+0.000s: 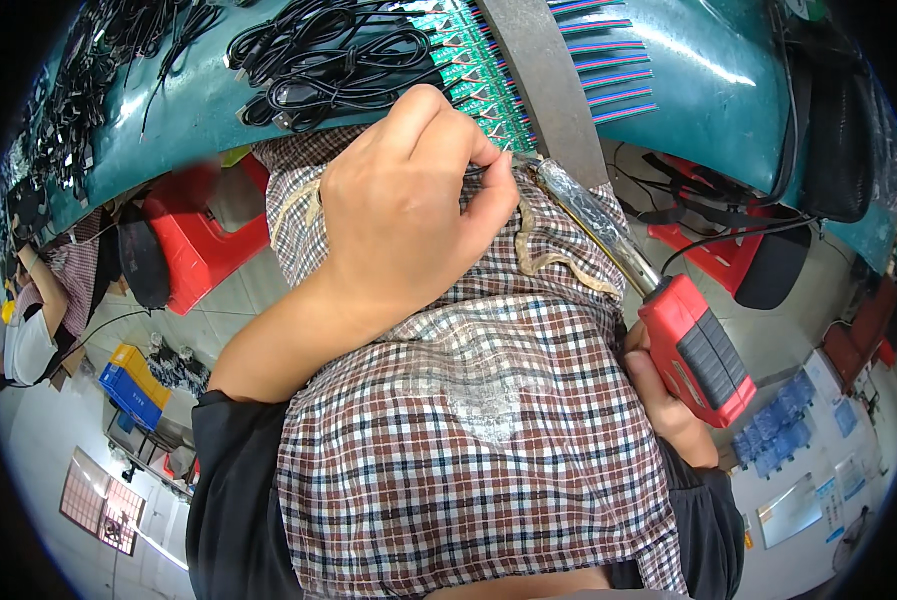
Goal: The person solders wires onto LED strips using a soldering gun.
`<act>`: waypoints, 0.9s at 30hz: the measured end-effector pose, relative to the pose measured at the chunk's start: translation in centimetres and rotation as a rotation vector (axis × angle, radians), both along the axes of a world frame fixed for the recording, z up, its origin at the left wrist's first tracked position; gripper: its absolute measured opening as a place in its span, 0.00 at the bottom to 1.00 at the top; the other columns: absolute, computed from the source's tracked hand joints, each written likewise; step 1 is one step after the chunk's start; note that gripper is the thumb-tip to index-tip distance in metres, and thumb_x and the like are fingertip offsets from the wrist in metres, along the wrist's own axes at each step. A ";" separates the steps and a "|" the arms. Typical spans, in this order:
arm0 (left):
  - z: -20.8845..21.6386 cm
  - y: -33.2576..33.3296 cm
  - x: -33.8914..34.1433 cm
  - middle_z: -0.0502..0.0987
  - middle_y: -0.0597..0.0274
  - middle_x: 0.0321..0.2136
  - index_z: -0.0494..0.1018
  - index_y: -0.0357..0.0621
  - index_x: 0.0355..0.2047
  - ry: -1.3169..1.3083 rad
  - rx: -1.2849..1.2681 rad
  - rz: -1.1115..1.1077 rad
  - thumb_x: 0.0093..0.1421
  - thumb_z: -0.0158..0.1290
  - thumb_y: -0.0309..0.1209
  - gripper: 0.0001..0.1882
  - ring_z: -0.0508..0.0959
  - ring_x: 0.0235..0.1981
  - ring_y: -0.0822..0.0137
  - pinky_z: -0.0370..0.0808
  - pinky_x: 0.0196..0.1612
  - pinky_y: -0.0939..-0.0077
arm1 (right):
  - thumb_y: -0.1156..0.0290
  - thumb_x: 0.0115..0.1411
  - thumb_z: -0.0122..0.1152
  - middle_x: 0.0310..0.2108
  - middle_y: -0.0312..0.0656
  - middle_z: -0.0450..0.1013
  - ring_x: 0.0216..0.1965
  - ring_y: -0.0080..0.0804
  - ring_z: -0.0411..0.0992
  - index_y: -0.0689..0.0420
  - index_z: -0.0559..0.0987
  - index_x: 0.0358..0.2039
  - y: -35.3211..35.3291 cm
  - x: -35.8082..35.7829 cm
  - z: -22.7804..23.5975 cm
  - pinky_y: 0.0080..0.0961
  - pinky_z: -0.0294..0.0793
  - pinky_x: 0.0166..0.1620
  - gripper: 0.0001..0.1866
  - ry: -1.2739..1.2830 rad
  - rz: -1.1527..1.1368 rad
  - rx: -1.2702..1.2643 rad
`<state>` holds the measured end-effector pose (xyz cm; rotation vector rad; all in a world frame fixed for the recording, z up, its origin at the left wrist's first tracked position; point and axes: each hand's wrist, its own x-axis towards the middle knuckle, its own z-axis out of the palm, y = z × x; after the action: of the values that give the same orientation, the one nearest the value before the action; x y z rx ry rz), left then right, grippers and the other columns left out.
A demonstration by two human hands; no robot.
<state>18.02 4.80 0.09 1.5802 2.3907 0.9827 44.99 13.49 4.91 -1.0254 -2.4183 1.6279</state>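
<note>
My left hand point(408, 190) is closed in a pinch at the near end of a strip of green circuit boards point(483, 85). Between its thumb and forefinger is the end of a black cable point(476, 171), mostly covered by the fingers. My right hand point(660, 392) is wrapped round the red and black grip of a soldering gun point(703, 355). The gun's metal barrel point(593, 215) slants up and left, its tip close to the near boards and my left fingertips. Whether the tip touches anything cannot be made out.
Coiled black cables point(338, 60) lie left of the boards on the teal table point(193, 130). A grey bar point(543, 70) rests along the boards, with multicoloured ribbon wires point(608, 75) beyond it. Red stools point(203, 245) stand below. Another person's arm point(43, 285) shows at far left.
</note>
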 end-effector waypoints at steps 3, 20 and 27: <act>-0.2 0.0 0.1 0.68 0.65 0.23 0.70 0.47 0.21 0.001 0.020 0.003 0.43 0.63 0.28 0.11 0.74 0.21 0.63 0.70 0.21 0.70 | 0.78 0.42 0.69 0.28 0.45 0.76 0.26 0.42 0.76 0.63 0.80 0.34 0.0 0.2 0.1 0.30 0.75 0.30 0.15 -0.008 -0.001 -0.003; -0.4 0.2 0.2 0.68 0.65 0.23 0.69 0.47 0.20 0.032 0.025 0.010 0.42 0.62 0.28 0.11 0.74 0.21 0.64 0.70 0.21 0.70 | 0.77 0.43 0.70 0.30 0.46 0.76 0.27 0.41 0.77 0.64 0.79 0.35 0.1 0.0 0.2 0.29 0.77 0.31 0.16 0.005 -0.003 -0.005; -0.5 0.3 0.4 0.67 0.65 0.23 0.69 0.47 0.20 0.029 0.043 0.009 0.41 0.62 0.27 0.11 0.74 0.21 0.64 0.69 0.20 0.71 | 0.77 0.42 0.70 0.29 0.46 0.76 0.26 0.40 0.77 0.64 0.80 0.35 0.1 0.2 0.3 0.29 0.76 0.30 0.16 -0.002 0.014 0.025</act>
<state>18.41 5.10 -0.40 1.6106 2.4134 1.0263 45.19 13.57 5.18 -1.0097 -2.4458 1.5979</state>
